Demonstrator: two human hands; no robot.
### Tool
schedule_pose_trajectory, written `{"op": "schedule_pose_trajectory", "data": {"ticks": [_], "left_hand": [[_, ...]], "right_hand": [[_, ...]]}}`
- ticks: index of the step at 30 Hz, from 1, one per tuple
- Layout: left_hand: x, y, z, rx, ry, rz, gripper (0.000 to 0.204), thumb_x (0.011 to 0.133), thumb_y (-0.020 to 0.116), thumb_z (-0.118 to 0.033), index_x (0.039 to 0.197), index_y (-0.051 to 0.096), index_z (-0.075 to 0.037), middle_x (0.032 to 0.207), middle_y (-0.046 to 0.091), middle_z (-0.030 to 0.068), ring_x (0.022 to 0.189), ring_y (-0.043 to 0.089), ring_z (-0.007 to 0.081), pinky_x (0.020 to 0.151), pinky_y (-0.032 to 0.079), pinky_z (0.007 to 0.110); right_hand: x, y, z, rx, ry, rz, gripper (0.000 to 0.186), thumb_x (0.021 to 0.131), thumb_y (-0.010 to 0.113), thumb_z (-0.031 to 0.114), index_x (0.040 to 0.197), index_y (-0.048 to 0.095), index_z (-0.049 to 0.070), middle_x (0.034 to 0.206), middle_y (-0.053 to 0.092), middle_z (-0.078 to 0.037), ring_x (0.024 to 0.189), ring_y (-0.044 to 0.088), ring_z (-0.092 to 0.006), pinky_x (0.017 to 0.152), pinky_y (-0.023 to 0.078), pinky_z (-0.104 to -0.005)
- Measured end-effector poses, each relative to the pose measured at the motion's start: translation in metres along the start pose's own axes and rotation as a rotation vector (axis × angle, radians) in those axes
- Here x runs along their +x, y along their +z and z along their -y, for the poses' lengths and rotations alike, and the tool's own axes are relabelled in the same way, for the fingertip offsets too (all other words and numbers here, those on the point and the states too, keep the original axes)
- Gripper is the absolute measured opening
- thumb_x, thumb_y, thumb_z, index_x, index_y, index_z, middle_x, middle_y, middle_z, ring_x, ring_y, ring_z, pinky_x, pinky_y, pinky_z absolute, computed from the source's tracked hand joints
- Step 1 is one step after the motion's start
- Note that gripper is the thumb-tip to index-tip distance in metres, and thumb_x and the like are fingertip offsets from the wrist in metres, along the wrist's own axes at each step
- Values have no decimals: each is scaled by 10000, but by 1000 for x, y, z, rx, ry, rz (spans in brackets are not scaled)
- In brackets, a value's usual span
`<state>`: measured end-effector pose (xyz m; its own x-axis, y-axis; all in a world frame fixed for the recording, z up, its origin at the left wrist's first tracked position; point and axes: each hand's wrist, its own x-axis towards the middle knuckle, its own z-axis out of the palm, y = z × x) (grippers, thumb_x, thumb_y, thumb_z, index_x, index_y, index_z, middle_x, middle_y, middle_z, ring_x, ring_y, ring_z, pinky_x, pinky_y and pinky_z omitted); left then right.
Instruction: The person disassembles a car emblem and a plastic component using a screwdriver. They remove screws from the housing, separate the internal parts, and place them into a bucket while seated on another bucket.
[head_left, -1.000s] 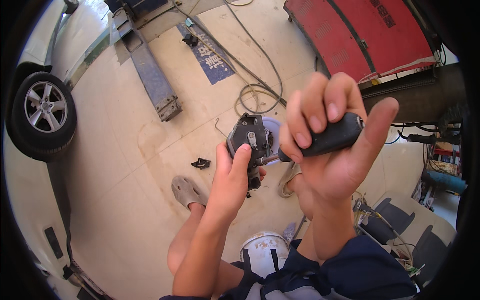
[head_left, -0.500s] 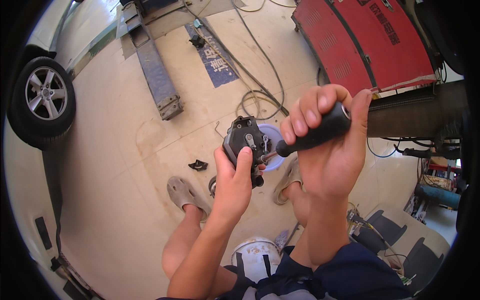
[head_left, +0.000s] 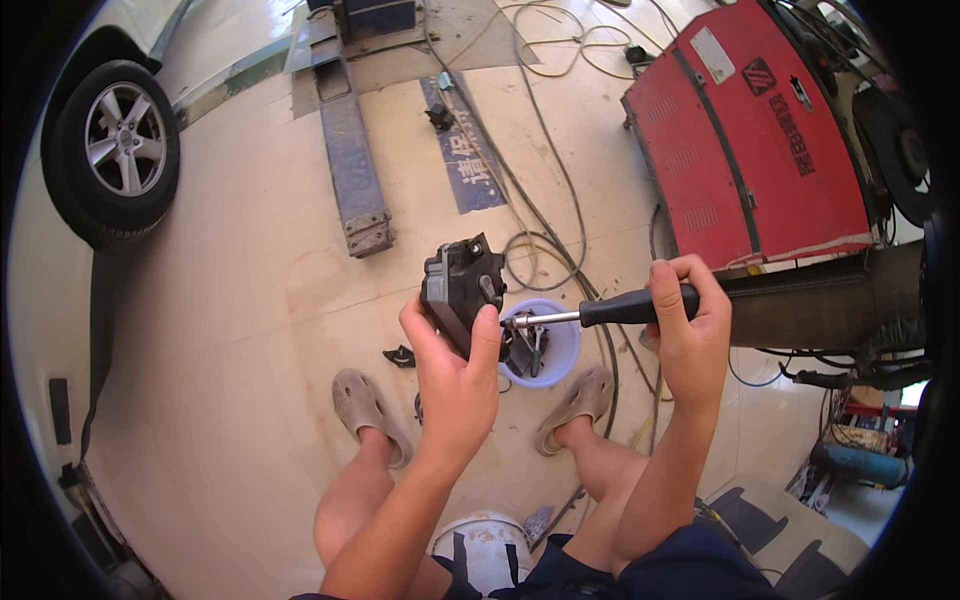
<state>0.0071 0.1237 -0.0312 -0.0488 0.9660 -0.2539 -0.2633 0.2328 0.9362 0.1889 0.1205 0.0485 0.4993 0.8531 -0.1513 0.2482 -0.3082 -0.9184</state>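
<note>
My left hand (head_left: 453, 395) grips a dark, boxy mechanical housing (head_left: 463, 285) with a small lever on its face, thumb on the near side. In my right hand (head_left: 692, 325) is a screwdriver (head_left: 632, 308), its black handle wrapped by the fingers and thumb. The bright shaft points left, and its tip meets the right side of the housing or lies just in front of it; I cannot tell which. Below the shaft, a light purple bucket (head_left: 568, 355) on the floor holds tools and dark parts.
A black fragment (head_left: 399, 357) lies by my left shoe. Hoses (head_left: 545, 165) snake over the floor beyond the bucket. A blue-grey lift arm (head_left: 350, 165) stretches ahead, a car wheel (head_left: 125, 140) stands left, and a red cabinet (head_left: 740, 130) right. A white bucket (head_left: 485, 545) is beneath me.
My right hand has moved down and drawn back right with the screwdriver, whose shaft now shows longer and more level. The housing has shifted slightly left and turned. The whole view has shifted too.
</note>
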Motion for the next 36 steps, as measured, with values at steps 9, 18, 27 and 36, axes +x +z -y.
{"op": "schedule_pose_trajectory", "data": {"ticks": [9, 18, 27, 36], "left_hand": [[16, -16, -14, 84, 153, -102, 565, 966, 669, -177, 1347, 301, 18, 1169, 552, 143, 1025, 554, 168, 895, 468, 321], [21, -14, -16, 71, 149, -118, 520, 964, 671, -173, 1306, 327, 15, 1113, 574, 119, 959, 563, 141, 842, 477, 285], [20, -13, -15, 17, 121, -100, 513, 969, 667, -193, 1304, 332, 4, 1108, 574, 116, 949, 567, 136, 818, 487, 283], [22, -20, -21, 87, 87, -76, 462, 978, 662, -210, 1267, 368, -3, 1113, 559, 101, 913, 566, 127, 753, 493, 258]], "right_hand": [[0, 11, -37, 196, -471, 300, 242, 928, 737, 207, 977, 563, 48, 743, 569, 0, 630, 519, -60, 592, 423, -176], [3, -4, -37, 93, 82, 299, 295, 1024, 591, 328, 1012, 570, 34, 694, 567, -32, 507, 464, -55, 500, 410, -209], [0, 1, -25, 195, 144, 217, 218, 1027, 574, 253, 977, 560, 41, 752, 555, -13, 472, 410, -46, 433, 324, -206], [-6, 6, -33, 275, -208, 216, 215, 891, 666, 166, 1028, 568, 34, 838, 541, -7, 673, 464, -51, 602, 368, -200]]}}
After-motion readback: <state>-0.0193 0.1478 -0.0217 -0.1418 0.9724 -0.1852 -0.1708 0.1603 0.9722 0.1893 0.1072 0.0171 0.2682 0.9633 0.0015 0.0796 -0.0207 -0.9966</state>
